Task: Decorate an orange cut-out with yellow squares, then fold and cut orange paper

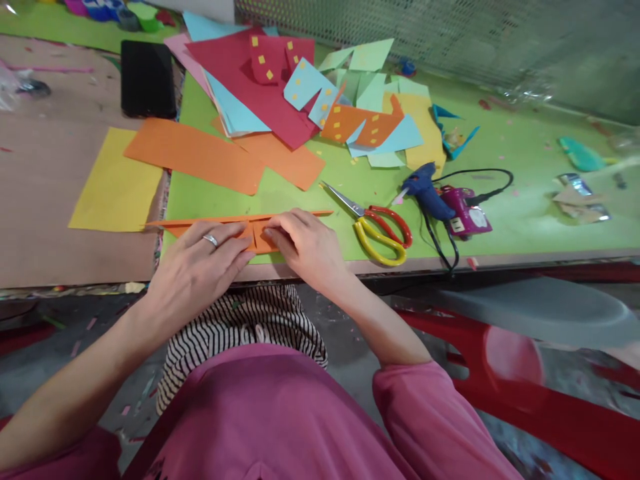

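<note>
A long narrow orange paper strip (300, 215) lies folded along the near edge of the green table (510, 200). My left hand (197, 267), with a ring on one finger, lies flat on the strip's left part, fingers stretched out and pressing it down. Beside it, my right hand (305, 243) has its fingertips pinched on a fold at the strip's middle. The fingertips of the two hands nearly touch.
Scissors with red and yellow handles (377, 227) lie just right of my right hand, then a blue glue gun (425, 190) with a black cord and a purple box (467, 212). Orange sheets (200, 155), a yellow sheet (117, 183) and a pile of coloured papers (280, 87) lie farther back, with a black phone (147, 77).
</note>
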`<control>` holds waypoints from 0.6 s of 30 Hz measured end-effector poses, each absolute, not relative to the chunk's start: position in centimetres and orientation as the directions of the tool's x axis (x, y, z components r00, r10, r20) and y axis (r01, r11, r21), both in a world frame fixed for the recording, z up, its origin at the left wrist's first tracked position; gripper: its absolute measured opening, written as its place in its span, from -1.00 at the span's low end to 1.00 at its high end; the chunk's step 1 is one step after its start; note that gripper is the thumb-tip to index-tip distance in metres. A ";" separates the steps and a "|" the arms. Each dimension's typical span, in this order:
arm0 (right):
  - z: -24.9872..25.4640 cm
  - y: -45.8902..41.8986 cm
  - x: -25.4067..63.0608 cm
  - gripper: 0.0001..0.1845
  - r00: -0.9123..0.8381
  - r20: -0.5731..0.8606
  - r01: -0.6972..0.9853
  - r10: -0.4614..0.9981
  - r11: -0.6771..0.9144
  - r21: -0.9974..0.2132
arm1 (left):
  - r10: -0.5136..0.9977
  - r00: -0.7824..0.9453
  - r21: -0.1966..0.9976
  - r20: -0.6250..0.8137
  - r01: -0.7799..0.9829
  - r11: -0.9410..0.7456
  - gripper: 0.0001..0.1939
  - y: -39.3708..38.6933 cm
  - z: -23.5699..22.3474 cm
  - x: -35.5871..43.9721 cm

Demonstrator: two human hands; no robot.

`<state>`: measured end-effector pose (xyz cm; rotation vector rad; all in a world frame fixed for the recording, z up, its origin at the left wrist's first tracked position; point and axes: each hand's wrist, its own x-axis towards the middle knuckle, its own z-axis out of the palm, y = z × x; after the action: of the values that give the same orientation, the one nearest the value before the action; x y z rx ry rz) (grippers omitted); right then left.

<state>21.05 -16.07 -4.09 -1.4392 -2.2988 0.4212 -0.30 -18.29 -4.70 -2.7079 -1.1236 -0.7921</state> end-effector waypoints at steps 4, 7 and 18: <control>-4.2 -16.0 21.1 -0.77 -0.391 0.174 0.787 0.904 0.426 -0.445 | 0.645 0.573 0.150 0.505 0.678 -0.720 -0.84 -18.3 -4.5 -0.3; -4.2 -16.0 21.1 -0.77 -0.387 0.169 0.789 0.906 0.420 -0.447 | 0.668 0.557 0.186 0.493 0.683 -0.707 -0.84 -18.4 -4.7 -0.3; -4.3 -16.1 21.1 -0.75 -0.392 0.180 0.787 0.902 0.430 -0.442 | 0.703 0.543 0.221 0.460 0.697 -0.682 -0.81 -18.1 -5.1 -0.4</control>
<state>21.10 -16.09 -4.26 -1.4368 -2.2970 0.4027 -0.39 -18.12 -5.11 -2.7696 -1.2564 -0.8338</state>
